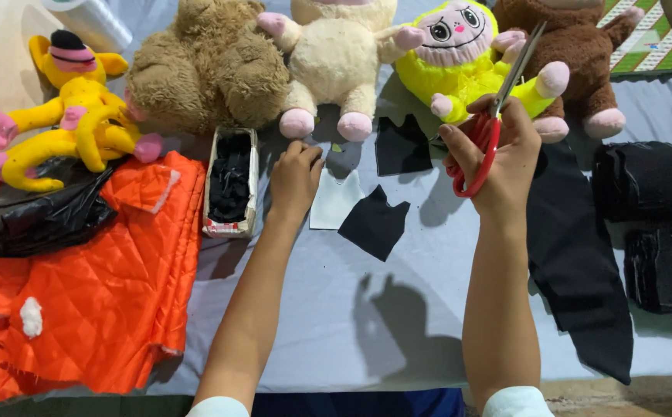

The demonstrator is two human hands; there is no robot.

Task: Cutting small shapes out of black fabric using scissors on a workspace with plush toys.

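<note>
My right hand [498, 158] is raised over the grey table cover [398, 309] and grips red-handled scissors [484, 143], blades pointing up and to the right. My left hand [296, 179] rests with curled fingers on the edge of a white cut-out template [333, 202]. A black fabric piece of the same shape [373, 222] lies just right of the template. Another black cut piece [402, 144] lies behind it.
Plush toys line the far edge: a yellow one [73, 116], a brown bear [208, 69], a cream one [336, 58], a neon-yellow one [467, 66], a dark brown one [575, 46]. Orange quilted fabric [96, 286] lies left, a small box of black pieces [231, 185] beside it, black fabric [575, 255] right.
</note>
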